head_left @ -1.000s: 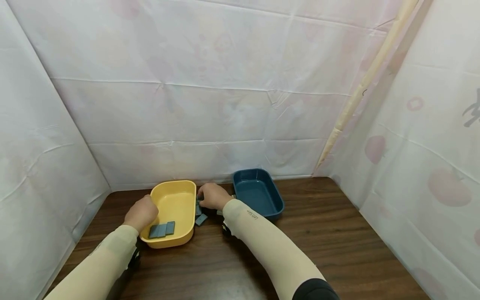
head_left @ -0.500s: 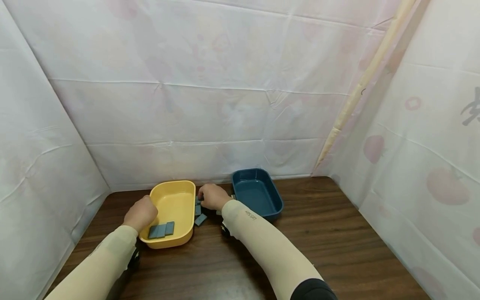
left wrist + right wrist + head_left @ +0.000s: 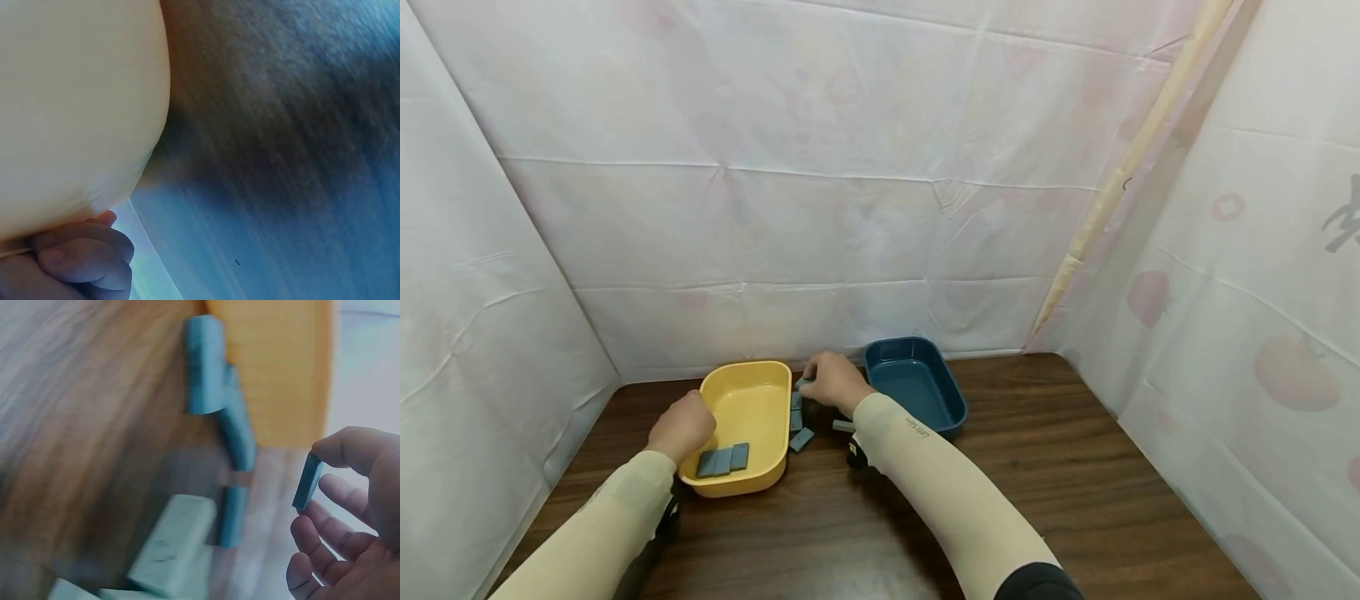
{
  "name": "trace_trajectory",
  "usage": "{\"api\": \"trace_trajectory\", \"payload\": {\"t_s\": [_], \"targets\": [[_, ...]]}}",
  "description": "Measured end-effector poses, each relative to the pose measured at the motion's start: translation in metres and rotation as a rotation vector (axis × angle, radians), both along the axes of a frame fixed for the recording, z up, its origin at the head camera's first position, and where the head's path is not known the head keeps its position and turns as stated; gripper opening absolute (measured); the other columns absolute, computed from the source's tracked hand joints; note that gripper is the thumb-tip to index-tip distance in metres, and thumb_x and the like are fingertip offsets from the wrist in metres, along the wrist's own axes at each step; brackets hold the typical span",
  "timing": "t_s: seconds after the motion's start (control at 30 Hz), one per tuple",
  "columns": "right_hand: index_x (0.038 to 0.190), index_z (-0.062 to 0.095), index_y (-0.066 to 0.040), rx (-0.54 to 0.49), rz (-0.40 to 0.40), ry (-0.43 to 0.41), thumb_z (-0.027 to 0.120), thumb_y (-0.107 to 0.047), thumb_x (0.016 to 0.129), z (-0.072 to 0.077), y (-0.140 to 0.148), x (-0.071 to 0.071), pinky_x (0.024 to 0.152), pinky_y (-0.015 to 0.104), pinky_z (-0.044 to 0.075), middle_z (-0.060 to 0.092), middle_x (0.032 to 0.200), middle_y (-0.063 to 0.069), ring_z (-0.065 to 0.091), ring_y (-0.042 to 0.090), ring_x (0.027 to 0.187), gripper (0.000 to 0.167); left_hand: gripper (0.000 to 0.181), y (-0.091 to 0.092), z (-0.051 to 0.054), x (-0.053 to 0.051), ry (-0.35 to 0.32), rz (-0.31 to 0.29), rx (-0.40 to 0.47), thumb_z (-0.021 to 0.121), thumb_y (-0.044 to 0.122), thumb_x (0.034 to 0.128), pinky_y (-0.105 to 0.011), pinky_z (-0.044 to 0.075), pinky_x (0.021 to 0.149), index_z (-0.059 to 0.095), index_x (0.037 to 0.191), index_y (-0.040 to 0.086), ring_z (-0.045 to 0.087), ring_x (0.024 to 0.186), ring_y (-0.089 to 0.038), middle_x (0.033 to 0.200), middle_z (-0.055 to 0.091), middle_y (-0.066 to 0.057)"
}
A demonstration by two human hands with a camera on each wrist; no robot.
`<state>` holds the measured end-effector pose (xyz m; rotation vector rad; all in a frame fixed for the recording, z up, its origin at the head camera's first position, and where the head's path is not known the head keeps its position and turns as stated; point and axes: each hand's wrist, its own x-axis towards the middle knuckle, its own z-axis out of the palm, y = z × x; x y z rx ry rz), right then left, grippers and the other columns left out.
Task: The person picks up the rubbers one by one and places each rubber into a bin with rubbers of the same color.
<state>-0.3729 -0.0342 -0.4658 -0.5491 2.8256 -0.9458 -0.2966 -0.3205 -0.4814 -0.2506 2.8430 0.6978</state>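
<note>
Near the far edge of the brown table stand two trays, a yellow tray and a blue tray, set apart with the right hand over the gap between them. Seven blue-grey tiles can be counted: three lie side by side in a row at the near end of the yellow tray, three more form a loose column on the wood just outside its right wall, the nearest one turned askew, and one is the held tile. At least one pale piece lies near that column; others around it are cut off at the bottom of the right wrist view, so their number cannot be told. Brown wood extends in front of both trays and from the blue tray to the table's right edge, while a pale sheet rises close behind. The left hand grips the yellow tray's left rim with curled fingers. As for the right, its grip is narrow, pinching the held tile at the fingertips, clear of the palm, near the far right corner of the yellow tray.
</note>
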Motion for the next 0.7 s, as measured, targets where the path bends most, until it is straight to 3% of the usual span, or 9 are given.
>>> {"api": "trace_trajectory", "payload": {"t_s": [0.17,0.33,0.43,0.57,0.7], "targets": [[0.105,0.080,-0.021,-0.076,0.033,0.023,0.085,-0.027,0.103,0.016,-0.004,0.009,0.074,0.028,0.060,0.078,0.108,-0.005,0.069,0.010,0.083,0.008,0.055,0.000,0.000,-0.001,-0.012,0.003,-0.001,0.038,0.005,0.1118,-0.038,0.052,0.066,0.034,0.157,-0.025,0.061,0.077,-0.030,0.099,0.065,-0.022],[0.105,0.082,-0.019,-0.057,0.161,0.090,0.086,-0.026,0.103,0.026,-0.017,0.020,0.072,0.022,0.057,0.077,0.104,-0.007,0.066,0.007,0.081,0.009,0.054,-0.001,0.000,-0.003,-0.014,0.002,-0.007,0.038,0.005,0.1116,-0.038,0.052,0.066,0.035,0.156,-0.025,0.061,0.078,-0.030,0.097,0.064,-0.021],[0.108,0.083,-0.021,0.021,0.259,0.127,0.087,-0.028,0.102,0.027,-0.029,0.030,0.074,0.021,0.055,0.077,0.109,-0.009,0.066,0.006,0.085,0.010,0.053,-0.002,-0.002,-0.003,-0.020,0.002,-0.009,0.039,0.005,0.1112,-0.038,0.053,0.067,0.036,0.156,-0.024,0.062,0.080,-0.031,0.101,0.065,-0.023],[0.110,0.084,-0.024,0.203,0.383,0.209,0.088,-0.032,0.101,0.024,-0.047,0.041,0.080,0.018,0.054,0.078,0.112,-0.014,0.066,0.003,0.092,0.012,0.052,-0.002,-0.003,-0.002,-0.027,0.007,0.004,0.041,0.005,0.1103,-0.038,0.053,0.068,0.038,0.154,-0.023,0.062,0.081,-0.031,0.100,0.064,-0.022],[0.097,0.080,-0.025,0.353,0.490,0.241,0.086,-0.028,0.103,0.018,-0.060,0.050,0.072,0.018,0.048,0.070,0.092,-0.015,0.059,0.002,0.079,0.009,0.049,-0.001,-0.002,-0.002,-0.020,0.016,0.015,0.041,0.006,0.1092,-0.037,0.052,0.065,0.042,0.150,-0.021,0.060,0.077,-0.030,0.091,0.058,-0.017]]}}
